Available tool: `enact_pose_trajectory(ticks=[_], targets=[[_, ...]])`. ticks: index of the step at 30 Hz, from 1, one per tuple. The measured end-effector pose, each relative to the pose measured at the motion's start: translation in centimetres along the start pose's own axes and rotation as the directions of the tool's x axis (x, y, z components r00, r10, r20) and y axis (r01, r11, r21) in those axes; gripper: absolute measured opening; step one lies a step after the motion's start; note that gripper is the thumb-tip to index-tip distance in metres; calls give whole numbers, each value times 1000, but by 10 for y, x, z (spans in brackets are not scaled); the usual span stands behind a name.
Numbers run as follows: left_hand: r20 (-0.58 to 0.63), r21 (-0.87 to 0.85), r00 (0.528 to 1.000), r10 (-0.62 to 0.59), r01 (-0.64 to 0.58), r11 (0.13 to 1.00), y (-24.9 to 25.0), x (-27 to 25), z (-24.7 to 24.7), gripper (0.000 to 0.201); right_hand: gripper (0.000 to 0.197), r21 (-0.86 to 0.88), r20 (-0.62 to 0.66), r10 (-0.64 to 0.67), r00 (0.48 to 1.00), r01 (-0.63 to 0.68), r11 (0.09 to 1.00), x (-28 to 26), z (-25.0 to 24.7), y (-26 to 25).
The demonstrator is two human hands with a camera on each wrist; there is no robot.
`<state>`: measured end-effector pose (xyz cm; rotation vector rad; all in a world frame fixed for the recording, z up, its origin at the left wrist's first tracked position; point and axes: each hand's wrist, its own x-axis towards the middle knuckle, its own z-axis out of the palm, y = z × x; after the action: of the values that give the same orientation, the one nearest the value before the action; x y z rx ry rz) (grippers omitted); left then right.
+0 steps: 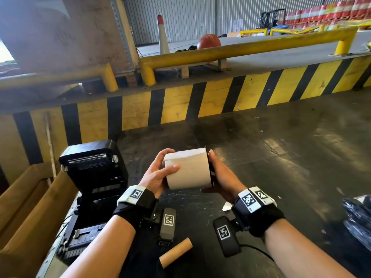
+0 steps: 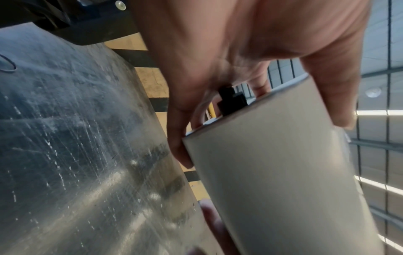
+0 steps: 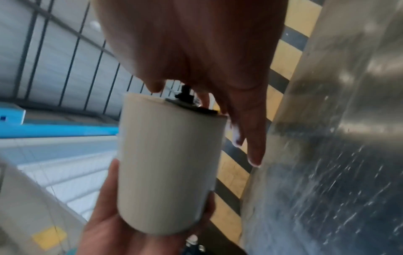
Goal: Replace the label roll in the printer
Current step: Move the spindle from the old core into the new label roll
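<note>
A white label roll (image 1: 187, 169) (image 2: 283, 172) (image 3: 170, 163) is held in the air between both hands, above the dark table. My left hand (image 1: 160, 173) grips its left end, thumb on the front and fingers over the top. My right hand (image 1: 218, 173) cups the right end, where a black spindle (image 1: 211, 173) (image 2: 231, 101) (image 3: 189, 103) sticks out of the roll. The black printer (image 1: 94, 173) stands at the left with its lid open. An empty brown core (image 1: 175, 252) lies on the table near me.
A cardboard box (image 1: 30, 197) sits left of the printer. A yellow and black striped wall (image 1: 180, 105) borders the table's far side. A dark plastic-wrapped bundle (image 1: 357, 217) lies at the right edge. A small white scrap (image 1: 226, 206) lies under my right wrist.
</note>
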<state>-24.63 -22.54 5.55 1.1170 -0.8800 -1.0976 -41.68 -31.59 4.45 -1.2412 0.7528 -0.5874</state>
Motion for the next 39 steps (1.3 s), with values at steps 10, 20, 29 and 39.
enact_pose_trajectory(ticks=[10,20,29,39], targets=[[1,55,1000,20,-20,998,-5,-13,-1,45,86,13,98,113,989,-115,993,-4,3,-3],[9,102,1000,-13,12,995,-8,-23,-3,52,19,111,-47,45,998,-40,993,-13,17,14],[-292,277,945,-148,231,933,-66,-53,-47,51,16,36,-88,89,992,-86,996,-25,9,55],[-394,802,900,-188,436,409,-150,-100,-104,65,25,84,-129,234,964,-225,971,-39,-9,91]])
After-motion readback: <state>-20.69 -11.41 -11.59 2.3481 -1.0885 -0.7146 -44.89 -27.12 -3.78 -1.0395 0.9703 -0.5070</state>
